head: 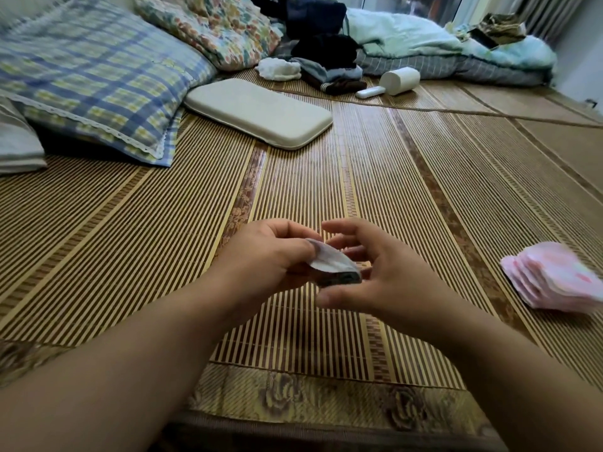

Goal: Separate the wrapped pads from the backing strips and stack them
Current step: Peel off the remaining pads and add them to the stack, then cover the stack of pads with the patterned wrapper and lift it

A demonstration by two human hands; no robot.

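Pink wrapped pads [551,278] already sit stacked at the right edge of the bamboo mat [130,243], so part of the work looks done. Above the mat's near edge, the left hand [267,256] pinches a pale backing strip [329,261]; the right hand [388,275], fingers loosely spread, touches its other end.

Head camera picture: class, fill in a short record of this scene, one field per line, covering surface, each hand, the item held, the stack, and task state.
surface: striped woven bamboo mat
left hand: pinches the pale curved backing strip at its left end
right hand: fingers spread, beside the strip's right end; contact unclear, blurred
stack: pink wrapped pads piled on the mat, to the right of both hands
task state: several pads already stacked; a strip in hand
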